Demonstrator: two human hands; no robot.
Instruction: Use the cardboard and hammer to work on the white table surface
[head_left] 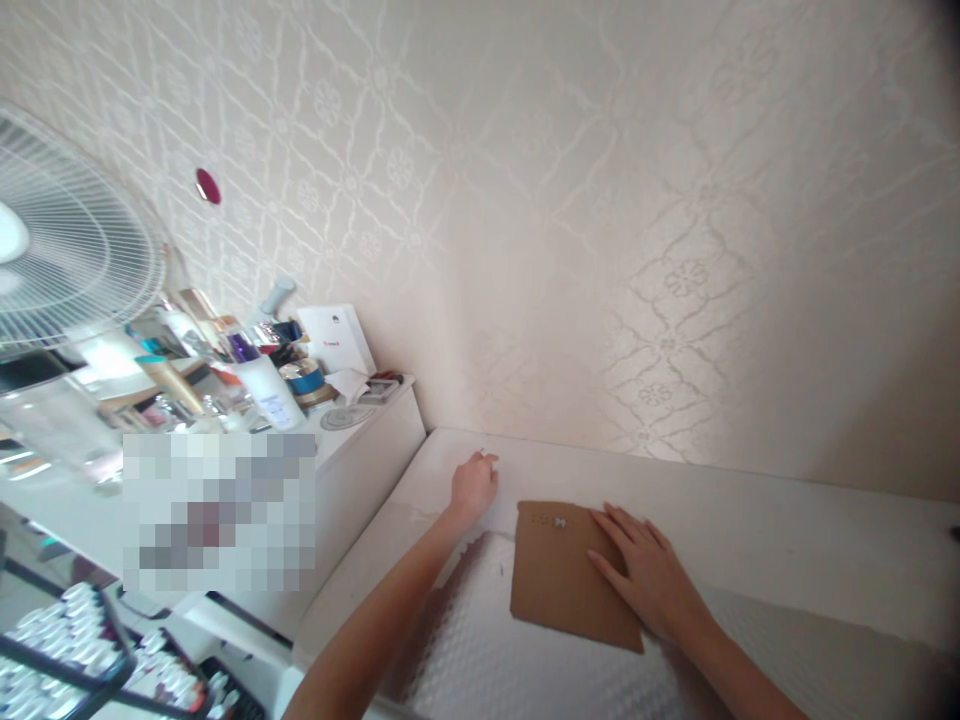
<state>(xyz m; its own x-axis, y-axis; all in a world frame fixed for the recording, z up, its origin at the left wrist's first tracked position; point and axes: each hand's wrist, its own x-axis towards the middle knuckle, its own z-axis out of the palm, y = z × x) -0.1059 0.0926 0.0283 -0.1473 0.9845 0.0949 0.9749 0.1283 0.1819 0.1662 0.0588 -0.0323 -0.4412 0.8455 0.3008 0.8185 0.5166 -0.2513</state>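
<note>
A brown piece of cardboard (574, 580) lies on silvery bubble wrap (480, 640) spread over a white surface. Near its top edge are a row of small marks and a tiny silvery piece (559, 522), too small to name. My right hand (637, 565) rests on the cardboard's right side, fingers stretched out and thumb apart. To the left of the cardboard, my left hand (474, 488) is low over the white surface, its fingers curled together. Whatever may be between those fingertips is too small to make out.
On the left stands a white dresser (375, 430) crowded with bottles (270, 392), jars and a white box (336, 338). A fan (82, 230) is at the far left. Below it, a rack (67, 630) holds several white-capped containers. Patterned wallpaper (562, 250) covers the wall behind.
</note>
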